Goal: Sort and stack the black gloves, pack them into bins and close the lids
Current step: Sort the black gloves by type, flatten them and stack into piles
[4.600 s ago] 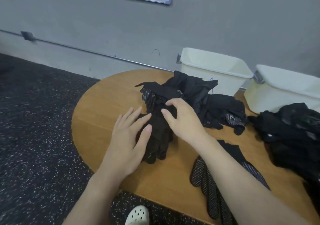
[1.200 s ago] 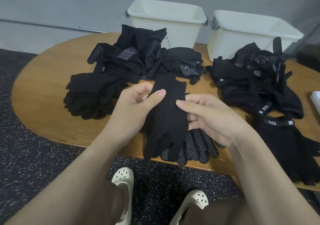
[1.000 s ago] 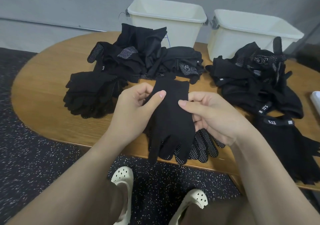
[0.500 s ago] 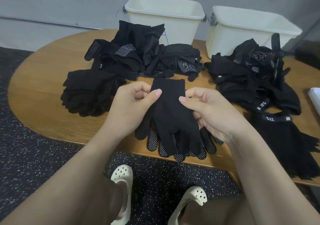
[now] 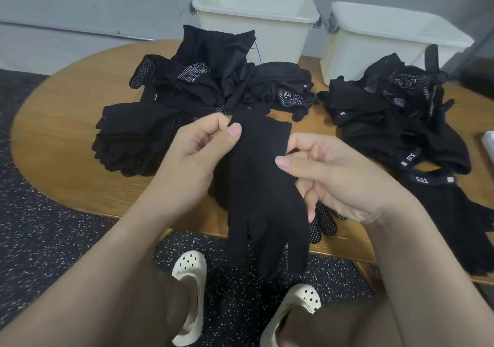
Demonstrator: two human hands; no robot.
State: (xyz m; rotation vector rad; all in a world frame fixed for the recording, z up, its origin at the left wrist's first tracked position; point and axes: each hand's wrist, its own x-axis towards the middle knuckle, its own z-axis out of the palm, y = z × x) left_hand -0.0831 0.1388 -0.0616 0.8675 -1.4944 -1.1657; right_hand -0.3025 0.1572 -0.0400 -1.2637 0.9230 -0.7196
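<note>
Over the bench, my left hand and right hand pinch one glove by its cuff; I'd square it flat before stacking.

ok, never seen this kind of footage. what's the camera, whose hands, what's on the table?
There is no machine here: a person wears one wide-angle camera on the head, looking down at their own bare hands. The left hand and right hand each pinch a side of one black glove by its cuff, fingers hanging down. On the wooden table lie loose piles of black gloves, a flatter stack at the left, and two white bins at the back, lids off.
</note>
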